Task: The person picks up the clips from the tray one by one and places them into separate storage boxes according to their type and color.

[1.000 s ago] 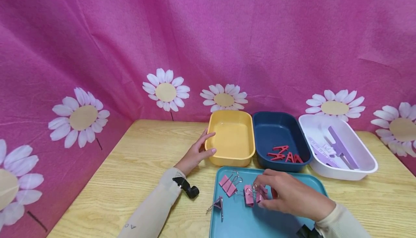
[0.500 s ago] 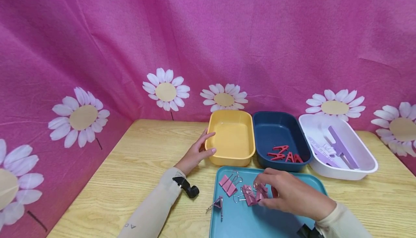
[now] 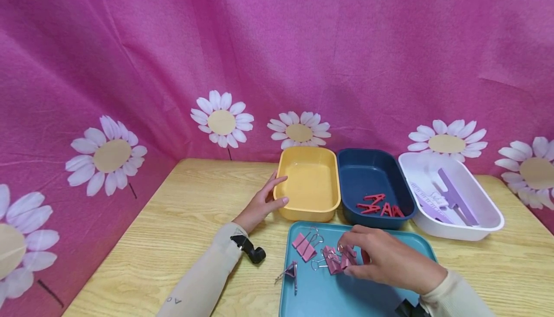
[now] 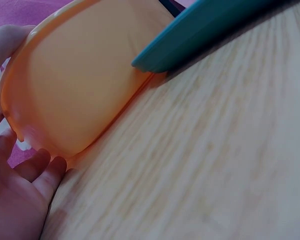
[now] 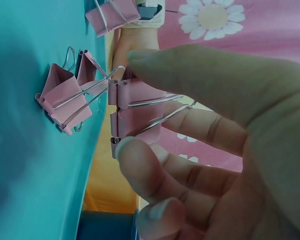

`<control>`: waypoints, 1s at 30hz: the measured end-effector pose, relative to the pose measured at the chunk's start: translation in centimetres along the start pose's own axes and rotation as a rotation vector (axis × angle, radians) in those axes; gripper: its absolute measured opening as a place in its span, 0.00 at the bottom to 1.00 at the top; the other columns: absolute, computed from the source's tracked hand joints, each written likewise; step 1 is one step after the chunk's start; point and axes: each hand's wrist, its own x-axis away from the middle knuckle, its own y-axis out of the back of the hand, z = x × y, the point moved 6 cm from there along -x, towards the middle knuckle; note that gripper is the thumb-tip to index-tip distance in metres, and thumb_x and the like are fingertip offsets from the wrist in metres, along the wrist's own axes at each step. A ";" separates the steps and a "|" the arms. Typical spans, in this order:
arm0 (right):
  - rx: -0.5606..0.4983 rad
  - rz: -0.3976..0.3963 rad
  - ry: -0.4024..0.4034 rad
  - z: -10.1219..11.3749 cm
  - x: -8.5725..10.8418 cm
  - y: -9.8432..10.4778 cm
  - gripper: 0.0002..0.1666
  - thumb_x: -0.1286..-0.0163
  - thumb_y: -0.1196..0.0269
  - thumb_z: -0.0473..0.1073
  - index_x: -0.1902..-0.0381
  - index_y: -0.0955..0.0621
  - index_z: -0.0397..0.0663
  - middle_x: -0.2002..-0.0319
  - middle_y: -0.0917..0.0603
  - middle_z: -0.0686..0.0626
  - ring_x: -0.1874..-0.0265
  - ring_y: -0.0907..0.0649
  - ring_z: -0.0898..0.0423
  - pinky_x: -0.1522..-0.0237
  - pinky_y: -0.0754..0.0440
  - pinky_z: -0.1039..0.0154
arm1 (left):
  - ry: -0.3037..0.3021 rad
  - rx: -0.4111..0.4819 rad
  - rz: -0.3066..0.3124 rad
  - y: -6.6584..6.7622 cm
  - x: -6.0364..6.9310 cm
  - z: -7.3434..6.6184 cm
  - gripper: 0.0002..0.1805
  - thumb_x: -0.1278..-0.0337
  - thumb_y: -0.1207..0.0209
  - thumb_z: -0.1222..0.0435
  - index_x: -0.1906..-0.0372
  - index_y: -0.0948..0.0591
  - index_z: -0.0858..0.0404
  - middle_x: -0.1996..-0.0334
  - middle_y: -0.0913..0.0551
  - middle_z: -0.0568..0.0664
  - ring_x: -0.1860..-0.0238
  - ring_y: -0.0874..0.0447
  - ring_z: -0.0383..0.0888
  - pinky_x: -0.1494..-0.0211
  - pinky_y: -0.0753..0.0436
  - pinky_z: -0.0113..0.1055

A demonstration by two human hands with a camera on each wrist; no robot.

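My right hand (image 3: pixel 383 259) pinches a pink binder clip (image 5: pixel 140 107) between thumb and fingertips, over the teal tray (image 3: pixel 363 297). Right beside it lies a second pink binder clip (image 3: pixel 331 260); their wire handles overlap, and whether they are hooked together I cannot tell. Farther left on the tray sits another pink binder clip (image 3: pixel 304 247). One more binder clip (image 3: pixel 291 270) stands at the tray's left edge, a handle reaching over the rim. My left hand (image 3: pixel 259 204) rests against the yellow bin (image 3: pixel 308 210), thumb and a finger over its rim and the other fingers along its outer wall.
Right of the yellow bin stands a navy bin (image 3: pixel 368 163) with several red clothespins (image 3: pixel 381 206). A white bin (image 3: pixel 486 230) beyond it holds a purple ruler (image 3: pixel 428 204) and other purple items. The wooden table (image 3: pixel 164 211) ends at a pink flowered cloth (image 3: pixel 277 57).
The second binder clip, beside the pinched one, has turned and tilted, its handles now pointing left. My right hand has barely moved. My left hand stays at the yellow bin.
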 end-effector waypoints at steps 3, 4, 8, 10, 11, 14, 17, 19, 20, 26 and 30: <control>0.002 -0.001 0.008 0.0 0.0 0.0 0.19 0.43 0.29 0.55 0.54 0.19 0.62 0.68 0.26 0.60 0.76 0.25 0.66 0.77 0.23 0.69 | -0.002 -0.007 0.008 0.0 0.0 0.0 0.37 0.35 0.41 0.60 0.25 0.43 0.59 0.23 0.67 0.47 0.25 0.57 0.47 0.26 0.47 0.41; 0.002 0.000 0.008 0.0 -0.1 0.0 0.19 0.43 0.29 0.55 0.54 0.19 0.62 0.68 0.26 0.60 0.76 0.25 0.66 0.77 0.23 0.69 | -0.002 -0.011 0.011 0.0 0.0 0.0 0.37 0.34 0.42 0.60 0.25 0.43 0.58 0.23 0.67 0.47 0.25 0.57 0.47 0.26 0.47 0.40; 0.002 0.011 0.003 -0.1 -0.2 -0.1 0.18 0.42 0.29 0.55 0.55 0.19 0.63 0.68 0.26 0.61 0.75 0.25 0.66 0.76 0.23 0.69 | -0.008 -0.024 0.015 0.0 0.1 0.0 0.36 0.34 0.42 0.59 0.25 0.42 0.57 0.23 0.67 0.47 0.25 0.58 0.47 0.26 0.48 0.39; 0.004 0.013 -0.002 -0.1 -0.2 -0.2 0.18 0.42 0.29 0.56 0.55 0.19 0.63 0.69 0.26 0.61 0.75 0.24 0.66 0.76 0.23 0.69 | -0.009 -0.020 0.013 0.0 0.1 0.0 0.36 0.34 0.42 0.60 0.25 0.42 0.56 0.23 0.67 0.47 0.25 0.57 0.47 0.26 0.47 0.40; 0.002 0.014 -0.005 -0.1 -0.2 -0.2 0.18 0.43 0.29 0.56 0.55 0.19 0.64 0.68 0.26 0.61 0.75 0.24 0.65 0.76 0.23 0.69 | -0.009 -0.016 0.012 0.0 0.2 0.0 0.35 0.34 0.42 0.60 0.26 0.41 0.56 0.23 0.67 0.47 0.25 0.56 0.47 0.26 0.47 0.40; -0.006 0.020 -0.015 -0.1 -0.3 -0.3 0.18 0.43 0.29 0.56 0.55 0.19 0.64 0.68 0.26 0.61 0.75 0.25 0.65 0.77 0.23 0.68 | -0.016 -0.006 0.007 0.0 0.2 -0.1 0.35 0.34 0.42 0.61 0.26 0.41 0.56 0.23 0.66 0.46 0.25 0.55 0.48 0.26 0.46 0.42; -0.009 0.028 -0.016 -0.1 -0.3 -0.5 0.18 0.43 0.29 0.56 0.55 0.19 0.65 0.68 0.26 0.60 0.76 0.25 0.65 0.78 0.24 0.68 | -0.024 0.000 0.005 -0.1 0.1 -0.1 0.35 0.34 0.42 0.63 0.26 0.42 0.58 0.23 0.67 0.47 0.25 0.55 0.51 0.27 0.45 0.44; -0.010 0.031 -0.012 0.0 -0.4 -0.7 0.17 0.43 0.29 0.56 0.56 0.19 0.66 0.69 0.26 0.60 0.76 0.25 0.65 0.78 0.24 0.68 | -0.025 0.000 0.003 -0.1 0.1 -0.1 0.36 0.35 0.42 0.63 0.25 0.42 0.60 0.23 0.67 0.47 0.25 0.54 0.53 0.27 0.44 0.46; -0.011 0.031 -0.009 0.0 -0.4 -0.7 0.17 0.43 0.29 0.55 0.56 0.19 0.66 0.69 0.26 0.60 0.76 0.25 0.64 0.78 0.24 0.68 | -0.024 -0.001 0.003 -0.1 0.1 -0.1 0.36 0.35 0.42 0.63 0.25 0.42 0.60 0.23 0.67 0.47 0.25 0.54 0.54 0.27 0.44 0.46; -0.009 0.020 0.017 0.3 -0.3 -0.9 0.16 0.42 0.29 0.54 0.56 0.19 0.66 0.69 0.26 0.61 0.76 0.25 0.65 0.78 0.25 0.69 | -0.008 -0.010 0.005 -0.1 0.1 -0.2 0.36 0.35 0.42 0.61 0.25 0.42 0.58 0.23 0.66 0.45 0.25 0.54 0.50 0.27 0.42 0.41; 0.005 0.018 0.034 0.4 -0.3 -1.1 0.17 0.41 0.29 0.54 0.54 0.19 0.65 0.69 0.27 0.61 0.77 0.26 0.66 0.78 0.25 0.70 | -0.003 -0.022 0.006 -0.1 0.1 -0.2 0.36 0.34 0.42 0.60 0.25 0.42 0.57 0.23 0.66 0.45 0.25 0.54 0.48 0.27 0.43 0.39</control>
